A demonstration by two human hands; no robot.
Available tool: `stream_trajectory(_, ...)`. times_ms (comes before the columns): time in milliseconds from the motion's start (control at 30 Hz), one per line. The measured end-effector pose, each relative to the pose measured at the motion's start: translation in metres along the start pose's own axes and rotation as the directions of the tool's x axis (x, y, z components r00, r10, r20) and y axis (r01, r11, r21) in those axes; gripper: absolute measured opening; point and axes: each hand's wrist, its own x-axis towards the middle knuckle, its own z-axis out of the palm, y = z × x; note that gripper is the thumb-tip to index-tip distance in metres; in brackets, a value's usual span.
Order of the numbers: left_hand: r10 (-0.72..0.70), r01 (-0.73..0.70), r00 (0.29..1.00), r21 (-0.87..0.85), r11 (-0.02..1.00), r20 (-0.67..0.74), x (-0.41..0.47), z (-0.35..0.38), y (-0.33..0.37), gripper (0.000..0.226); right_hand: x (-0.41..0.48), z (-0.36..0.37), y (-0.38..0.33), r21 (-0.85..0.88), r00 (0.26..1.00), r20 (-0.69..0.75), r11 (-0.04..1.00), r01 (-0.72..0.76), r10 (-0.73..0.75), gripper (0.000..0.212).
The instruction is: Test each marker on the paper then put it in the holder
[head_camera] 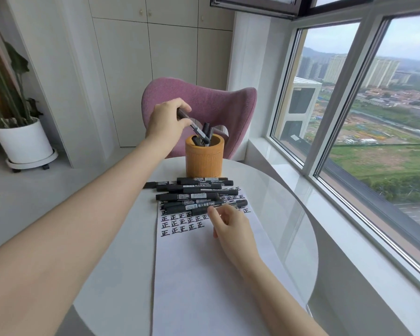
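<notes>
My left hand (166,120) is shut on a black marker (195,128), tilted with its lower end inside the mouth of the orange cylindrical holder (203,161). A few other black markers (207,129) stand in the holder. In front of the holder lies a pile of several black markers (194,194) on the far end of the white paper (204,275), which carries rows of black test characters (182,224). My right hand (230,229) rests on the paper with fingertips touching the nearest marker (205,208) of the pile; its fingers are apart.
The round white table (121,258) stands next to a large window (374,117) and its sill on the right. A pink chair (204,103) is behind the holder. A potted plant in a white pot (22,141) sits on the floor at the left.
</notes>
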Motion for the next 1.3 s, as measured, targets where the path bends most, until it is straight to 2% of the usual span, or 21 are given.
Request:
stream_trajectory(167,-0.001,0.0,0.997,0.02,1.0,0.071,0.0,0.019,0.0,0.031,0.001,0.001,0.006,0.023,1.0,-0.014,1.0,-0.002,0.003,0.025)
stream_trajectory(333,0.004,-0.003,0.989,-0.008,1.0,0.147,-0.004,0.038,-0.002,0.016,0.001,0.003,0.008,0.009,1.0,-0.019,1.0,-0.009,0.009,0.025)
stream_trajectory(400,0.009,-0.009,0.988,0.0,1.0,0.154,-0.006,0.044,-0.002,0.02,0.001,0.003,0.008,0.014,1.0,-0.022,1.0,-0.006,0.006,0.025)
stream_trajectory(533,0.073,-0.115,0.969,0.171,0.979,0.236,-0.013,0.055,0.0,0.027,0.0,0.004,0.009,-0.011,1.0,-0.014,1.0,0.012,-0.012,0.026)
stream_trajectory(600,0.07,-0.123,0.962,0.192,0.974,0.265,-0.016,0.056,0.001,0.029,0.0,0.004,0.009,-0.018,1.0,-0.011,1.0,0.015,-0.015,0.027)
stream_trajectory(767,0.144,-0.152,0.982,0.054,0.987,0.123,-0.029,0.042,0.005,0.024,0.001,0.002,0.008,0.024,1.0,-0.021,1.0,0.003,-0.002,0.023)
stream_trajectory(867,0.195,-0.194,0.974,-0.021,0.981,0.118,-0.056,0.027,0.005,0.02,0.001,-0.003,0.005,0.056,0.998,-0.058,0.998,0.042,-0.039,0.016)
stream_trajectory(967,0.186,-0.174,0.972,-0.09,0.981,0.142,-0.096,0.011,0.0,0.017,0.011,-0.015,0.006,-0.087,0.983,-0.137,0.99,0.111,-0.123,0.009)
stream_trajectory(1033,0.124,-0.097,0.974,-0.145,0.985,0.188,-0.124,0.002,-0.006,0.017,0.02,-0.024,0.011,-0.194,0.978,-0.154,0.975,0.112,-0.143,0.013)
stream_trajectory(1133,0.022,0.035,0.964,-0.211,0.977,0.265,-0.158,-0.004,-0.02,0.021,0.031,-0.03,0.021,-0.307,0.982,-0.132,0.947,0.091,-0.137,0.023)
stream_trajectory(1300,-0.027,0.087,0.961,-0.209,0.974,0.274,-0.185,-0.007,-0.032,0.033,0.043,-0.029,0.028,-0.443,0.985,-0.073,0.89,0.107,-0.155,0.027)
